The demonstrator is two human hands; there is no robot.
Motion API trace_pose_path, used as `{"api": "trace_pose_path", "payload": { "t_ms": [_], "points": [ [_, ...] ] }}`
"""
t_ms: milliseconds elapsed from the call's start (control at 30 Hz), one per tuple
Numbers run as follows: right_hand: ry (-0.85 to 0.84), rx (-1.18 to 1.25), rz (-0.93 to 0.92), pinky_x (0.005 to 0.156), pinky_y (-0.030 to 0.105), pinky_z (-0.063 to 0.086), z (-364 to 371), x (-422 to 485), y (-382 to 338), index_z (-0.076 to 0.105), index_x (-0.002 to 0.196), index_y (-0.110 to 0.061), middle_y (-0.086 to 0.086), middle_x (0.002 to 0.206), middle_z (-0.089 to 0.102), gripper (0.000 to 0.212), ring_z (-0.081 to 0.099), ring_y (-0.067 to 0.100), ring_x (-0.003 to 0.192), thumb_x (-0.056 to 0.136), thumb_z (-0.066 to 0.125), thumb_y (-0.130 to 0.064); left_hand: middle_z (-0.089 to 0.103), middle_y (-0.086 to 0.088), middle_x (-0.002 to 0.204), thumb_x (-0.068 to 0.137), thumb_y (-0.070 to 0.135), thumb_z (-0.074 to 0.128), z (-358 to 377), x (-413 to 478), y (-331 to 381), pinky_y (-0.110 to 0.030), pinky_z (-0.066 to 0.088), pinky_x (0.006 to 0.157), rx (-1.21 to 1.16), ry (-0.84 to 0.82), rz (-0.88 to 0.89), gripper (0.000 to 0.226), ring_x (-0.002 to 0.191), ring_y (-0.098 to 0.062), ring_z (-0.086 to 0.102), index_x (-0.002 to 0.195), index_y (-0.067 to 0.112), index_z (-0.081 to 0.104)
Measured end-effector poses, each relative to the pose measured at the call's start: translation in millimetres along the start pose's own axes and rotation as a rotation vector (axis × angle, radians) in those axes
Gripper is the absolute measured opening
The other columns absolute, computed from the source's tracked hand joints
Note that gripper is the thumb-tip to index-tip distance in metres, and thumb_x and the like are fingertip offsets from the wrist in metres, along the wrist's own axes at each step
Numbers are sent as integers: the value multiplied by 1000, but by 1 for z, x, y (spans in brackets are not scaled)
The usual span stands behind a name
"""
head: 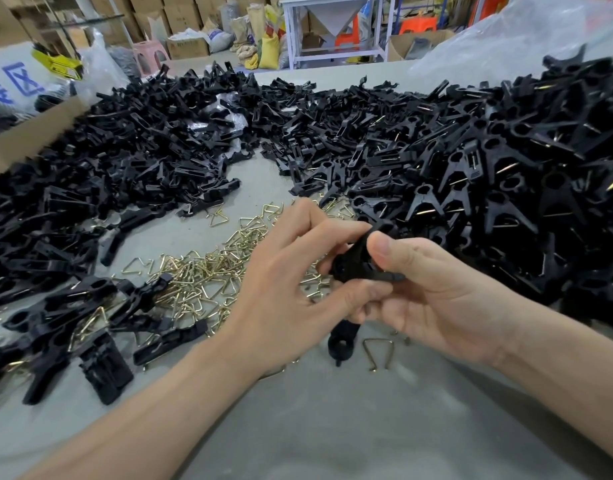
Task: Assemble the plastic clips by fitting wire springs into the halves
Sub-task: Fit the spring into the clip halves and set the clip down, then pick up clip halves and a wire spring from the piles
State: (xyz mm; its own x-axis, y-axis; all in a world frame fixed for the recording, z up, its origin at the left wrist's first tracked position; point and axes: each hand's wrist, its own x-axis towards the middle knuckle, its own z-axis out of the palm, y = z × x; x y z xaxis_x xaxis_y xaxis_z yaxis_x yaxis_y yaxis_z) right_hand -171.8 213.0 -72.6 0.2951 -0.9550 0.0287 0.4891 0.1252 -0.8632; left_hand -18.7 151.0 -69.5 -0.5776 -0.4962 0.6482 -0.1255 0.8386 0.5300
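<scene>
Clamped together on black clip halves (pixel 358 263): left hand (pixel 291 271) and right hand (pixel 436 289), above middle of worktop (pixel 333 427). Loose wire spring (pixel 378 353) flat just nearward, legs toward near edge, probably closest to right hand.

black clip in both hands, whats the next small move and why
Probably free the left hand and pick up the loose wire spring lying on the table just below the hands. Both hands pinch the black clip, the right hand could hold it alone, and no spring shows on it yet.
</scene>
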Motion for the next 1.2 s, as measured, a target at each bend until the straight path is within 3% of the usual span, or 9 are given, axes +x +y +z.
{"api": "trace_pose_path", "payload": {
  "t_ms": [233,433,633,767,900,967,1033,1100,1200],
  "points": [
    [-7,43,43,76,29,51,-2,1,4,72,93,-7,13,88,59,42,54,23,86,71,77,-42,47,1,82,80,38,67,0,0,-1,-14,36,71,24,-21,16,31,74,-6,45,107,28,58],
    [21,125,83,94,40,52,-6,2,1,59,120,3,19,116,59,94,58,33,111,53,82,-58,56,-1,91,85,28,64,0,2,-2,-21,43,77,-10,7,-55,35,86,-12,53,119,16,63],
    [195,-332,-166,78,28,54,4,0,-5,74,85,-24,1,81,68,15,66,16,82,72,73,-32,57,6,108,89,21,60,0,4,-7,-22,45,88,86,-35,-4,43,101,-13,56,132,14,56],
    [435,-704,-352,75,20,55,19,-9,-34,70,95,-22,1,89,73,29,69,11,83,71,80,-35,48,10,120,91,34,51,-9,6,-7,-18,40,94,196,-87,38,51,110,-4,49,140,19,46],
    [930,-1103,-574,88,16,48,8,-28,-102,61,111,-30,-15,102,70,48,62,1,101,69,76,-49,46,12,129,91,61,40,-39,18,-14,-43,38,100,584,-170,-234,58,121,-16,42,142,32,43],
    [1294,-1380,-353,114,42,27,-7,-31,-127,34,144,-24,4,146,43,85,31,22,139,73,78,-41,40,3,143,85,64,38,-58,21,-27,-44,34,107,729,-379,-556,68,131,-23,39,147,35,32],
    [1441,-1553,-212,115,53,4,-10,-26,-125,5,152,-24,17,159,0,104,-6,37,145,77,76,-36,38,-5,147,89,61,45,-76,20,-41,-36,35,108,841,-585,-784,66,132,-25,41,147,32,31],
    [1291,-1687,-364,113,51,-5,0,-10,-102,9,152,-26,14,159,-10,94,-17,35,144,82,70,-36,50,-3,138,92,54,51,-87,18,-46,-25,38,100,893,-673,-829,53,126,-21,48,137,28,44],
    [737,-1782,-443,110,42,-17,28,25,-45,19,150,-28,8,160,-10,79,-25,25,143,85,62,-44,60,1,119,91,40,61,-93,17,-50,-23,40,87,897,-655,-784,23,112,-17,54,111,29,55]
  ]
}}
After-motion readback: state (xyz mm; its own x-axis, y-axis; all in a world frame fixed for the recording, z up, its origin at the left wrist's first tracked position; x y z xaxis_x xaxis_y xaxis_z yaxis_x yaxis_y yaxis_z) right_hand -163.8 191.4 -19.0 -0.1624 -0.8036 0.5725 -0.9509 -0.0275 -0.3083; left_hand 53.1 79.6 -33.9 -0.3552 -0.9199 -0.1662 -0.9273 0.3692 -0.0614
